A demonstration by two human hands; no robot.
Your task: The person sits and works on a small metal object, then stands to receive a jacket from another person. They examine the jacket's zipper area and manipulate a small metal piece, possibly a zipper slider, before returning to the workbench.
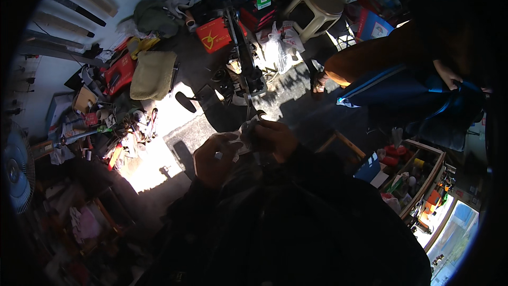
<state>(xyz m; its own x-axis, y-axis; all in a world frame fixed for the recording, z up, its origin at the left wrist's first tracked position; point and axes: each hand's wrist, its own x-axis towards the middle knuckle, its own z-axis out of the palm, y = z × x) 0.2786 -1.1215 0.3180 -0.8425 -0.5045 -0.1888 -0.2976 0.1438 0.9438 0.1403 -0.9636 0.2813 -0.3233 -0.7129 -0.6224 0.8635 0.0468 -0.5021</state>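
Note:
Both hands meet in front of my chest, in shadow. My left hand (212,160) is curled, its thumb and fingertips pinching the edge of a small pale, crumpled thing (245,136). My right hand (276,139) closes round the other side of it, fingers bent over the top. The pale thing looks thin and soft, but its kind is too dark to make out. Just beyond my hands rises a dark upright machine (244,55) with a long narrow arm.
Ahead stand a red box (214,35), a plastic stool (317,8) and white plastic bags (278,47). A cushioned seat (153,76) is at the left, near a fan (18,167). On the right sits another person (360,58); a wooden drawer (418,175) with small goods is nearer.

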